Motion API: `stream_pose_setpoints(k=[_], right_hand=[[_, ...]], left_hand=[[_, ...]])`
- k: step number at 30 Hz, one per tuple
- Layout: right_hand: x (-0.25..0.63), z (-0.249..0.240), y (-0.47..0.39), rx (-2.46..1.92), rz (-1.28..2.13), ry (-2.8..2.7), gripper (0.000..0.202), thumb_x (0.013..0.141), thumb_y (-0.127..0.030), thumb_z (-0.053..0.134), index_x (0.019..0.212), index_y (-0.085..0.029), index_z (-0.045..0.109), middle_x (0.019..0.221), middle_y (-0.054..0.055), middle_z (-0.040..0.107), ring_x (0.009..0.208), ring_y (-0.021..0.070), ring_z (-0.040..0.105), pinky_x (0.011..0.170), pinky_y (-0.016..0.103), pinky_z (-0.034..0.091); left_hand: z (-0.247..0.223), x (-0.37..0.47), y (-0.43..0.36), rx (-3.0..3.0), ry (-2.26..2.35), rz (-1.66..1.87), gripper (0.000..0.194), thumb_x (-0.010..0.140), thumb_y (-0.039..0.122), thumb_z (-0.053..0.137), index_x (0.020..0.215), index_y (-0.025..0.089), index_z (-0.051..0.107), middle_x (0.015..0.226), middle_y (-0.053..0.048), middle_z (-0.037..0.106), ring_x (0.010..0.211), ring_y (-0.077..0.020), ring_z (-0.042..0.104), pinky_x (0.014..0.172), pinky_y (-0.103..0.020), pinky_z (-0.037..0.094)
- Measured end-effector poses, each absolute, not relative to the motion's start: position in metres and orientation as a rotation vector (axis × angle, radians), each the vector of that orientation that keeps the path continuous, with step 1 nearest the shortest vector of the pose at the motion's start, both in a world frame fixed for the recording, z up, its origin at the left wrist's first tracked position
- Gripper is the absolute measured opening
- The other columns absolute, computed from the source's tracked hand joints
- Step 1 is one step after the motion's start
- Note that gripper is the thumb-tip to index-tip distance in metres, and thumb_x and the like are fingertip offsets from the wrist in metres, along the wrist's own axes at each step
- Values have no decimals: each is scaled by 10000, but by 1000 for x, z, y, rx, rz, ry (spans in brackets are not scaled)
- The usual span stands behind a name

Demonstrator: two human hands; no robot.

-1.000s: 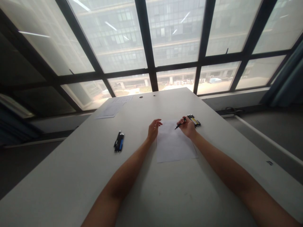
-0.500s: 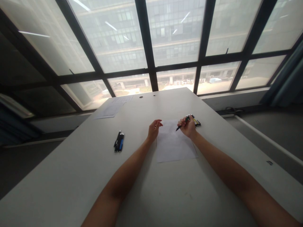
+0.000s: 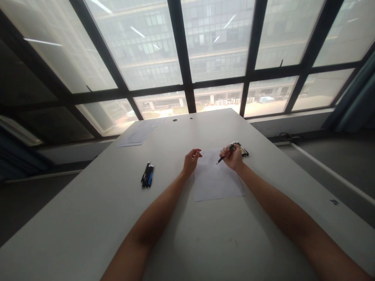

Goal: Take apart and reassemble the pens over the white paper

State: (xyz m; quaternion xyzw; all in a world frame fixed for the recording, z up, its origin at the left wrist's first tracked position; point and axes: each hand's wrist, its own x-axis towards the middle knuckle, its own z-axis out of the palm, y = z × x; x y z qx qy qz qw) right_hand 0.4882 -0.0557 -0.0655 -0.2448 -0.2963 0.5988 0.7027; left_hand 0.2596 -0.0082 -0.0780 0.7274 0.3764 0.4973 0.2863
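Hazy daylight from the windows (image 3: pixel 216 58) (streaked with white reflections (image 3: pixel 230 21)) leaves the table (image 3: pixel 88 218) softly shadowed.

The desk (image 3: pixel 88 210) has a smooth top with a low, satin sheen. The sheet (image 3: pixel 218 183) is thin, matt paper, and the far papers (image 3: pixel 136 136) look matt too. The pen (image 3: pixel 220 160) seems to be smooth, dark plastic, as do the left pens (image 3: pixel 147 175); their ends shine, whether metal or glossy plastic cannot be told. The windows (image 3: pixel 216 43) are glossy, reflecting glass in smooth, metal-looking frames (image 3: pixel 187 88). The curtain (image 3: pixel 348 93) is matt, folded cloth; the floor (image 3: pixel 322 156) looks dull.
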Motion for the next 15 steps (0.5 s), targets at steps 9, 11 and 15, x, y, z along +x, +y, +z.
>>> stream_pose_setpoints(k=[9, 11, 15], right_hand=[[495, -74, -45, -624, 1259, -630, 303, 850, -458, 623, 664, -231, 549, 408, -111, 208, 355, 95, 239, 411, 260, 386], [495, -75, -45, -620, 1269, -605, 229, 851, -403, 593, 708, -224, 595, 415, -82, 325, 382, 108, 342, 461, 278, 441], [493, -75, -48, -632, 1291, -599, 380, 888, -528, 471, 758, -216, 643, 576, 18, 592, 541, 160, 562, 559, 329, 513]], left_hand=[[-79, 260, -9, 1968, 1019, 1304, 222, 895, 310, 518, 971, 185, 687, 754, -16, 712, 728, -155, 659, 688, -274, 463], [-79, 260, -9, 1970, 1015, 1302, 218, 890, 298, 521, 972, 185, 689, 756, -15, 714, 727, -154, 657, 689, -274, 461], [-77, 260, -10, 1979, 1020, 1302, 207, 879, 273, 525, 961, 185, 693, 753, -15, 715, 721, -153, 652, 680, -272, 455]])
